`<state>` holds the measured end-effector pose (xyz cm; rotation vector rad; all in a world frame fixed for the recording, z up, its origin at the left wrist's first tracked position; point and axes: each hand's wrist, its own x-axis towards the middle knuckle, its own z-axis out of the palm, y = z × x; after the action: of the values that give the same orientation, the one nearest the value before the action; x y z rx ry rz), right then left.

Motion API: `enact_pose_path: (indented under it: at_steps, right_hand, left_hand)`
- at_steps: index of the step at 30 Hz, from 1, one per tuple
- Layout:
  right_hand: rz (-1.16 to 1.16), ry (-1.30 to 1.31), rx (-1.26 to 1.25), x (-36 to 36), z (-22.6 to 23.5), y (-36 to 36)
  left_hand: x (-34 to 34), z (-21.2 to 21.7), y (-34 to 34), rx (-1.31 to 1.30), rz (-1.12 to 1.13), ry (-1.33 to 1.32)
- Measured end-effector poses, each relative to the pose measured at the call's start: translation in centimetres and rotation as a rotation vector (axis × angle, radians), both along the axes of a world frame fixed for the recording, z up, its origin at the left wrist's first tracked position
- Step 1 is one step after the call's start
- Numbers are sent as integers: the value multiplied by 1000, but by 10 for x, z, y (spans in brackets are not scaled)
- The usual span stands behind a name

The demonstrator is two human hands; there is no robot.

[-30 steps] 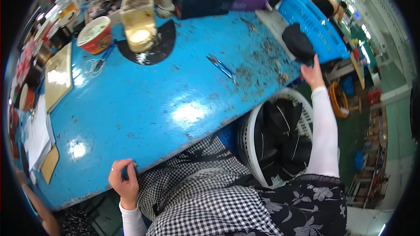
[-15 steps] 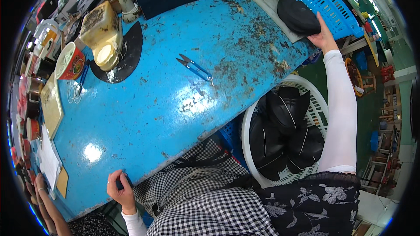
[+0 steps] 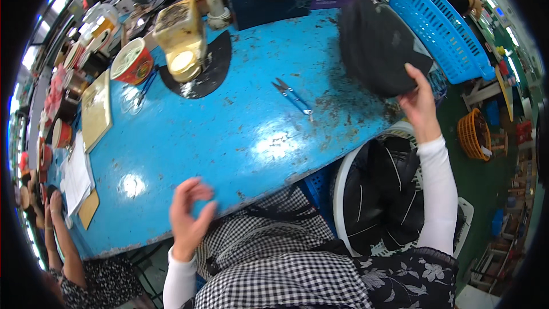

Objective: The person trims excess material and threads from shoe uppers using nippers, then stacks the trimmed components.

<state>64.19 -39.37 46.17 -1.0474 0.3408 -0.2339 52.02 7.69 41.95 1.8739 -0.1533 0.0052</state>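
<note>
My right hand (image 3: pixel 422 106) pinches the lower right edge of a black curved piece (image 3: pixel 380 51), which looks like a shoe upper. The piece is blurred and held over the far right of the blue table (image 3: pixel 229 131). My left hand (image 3: pixel 193 212) is above the table's near edge, thumb and fingers apart, with nothing in it. Between the two hands, blue-handled thread snips (image 3: pixel 294 98) lie on the tabletop. Below the right end of the table, a white basket (image 3: pixel 338 206) contains several black pieces (image 3: pixel 369 191) with pale seam lines.
A blue plastic basket (image 3: pixel 437 31) stands at the far right. Toward the back left are a yellowed glue container (image 3: pixel 182 31) on a black sheet (image 3: pixel 214 66), a red tub (image 3: pixel 132 60) and a dark box (image 3: pixel 269 0). At the left edge another person's hands (image 3: pixel 52 203) show.
My right hand has brought the black piece off the stone-like board, nearer to me. My left hand has risen and its fingers have spread. The whole view has shifted.
</note>
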Motion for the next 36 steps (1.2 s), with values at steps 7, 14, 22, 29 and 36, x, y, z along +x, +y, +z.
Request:
enact_pose_path:
  at_steps: [7, 14, 22, 29, 36]
  right_hand:
    - [346, 4, 222, -43, -15, 209]
    - [594, -263, -314, -105, -25, 289]
    - [1162, -470, -1727, -139, -85, 265]
    - [1211, -134, -1434, -136, -85, 255]
    - [1282, 27, -735, -124, -24, 262]
  left_hand:
    - [13, -9, -110, -591, -41, 50]
    - [29, 36, -14, -1075, 222, -2]
    - [92, 35, 137, 61, -142, 424]
    - [81, 9, 139, 456, 75, 21]
    - [-3, 55, 121, -24, -588, -241]
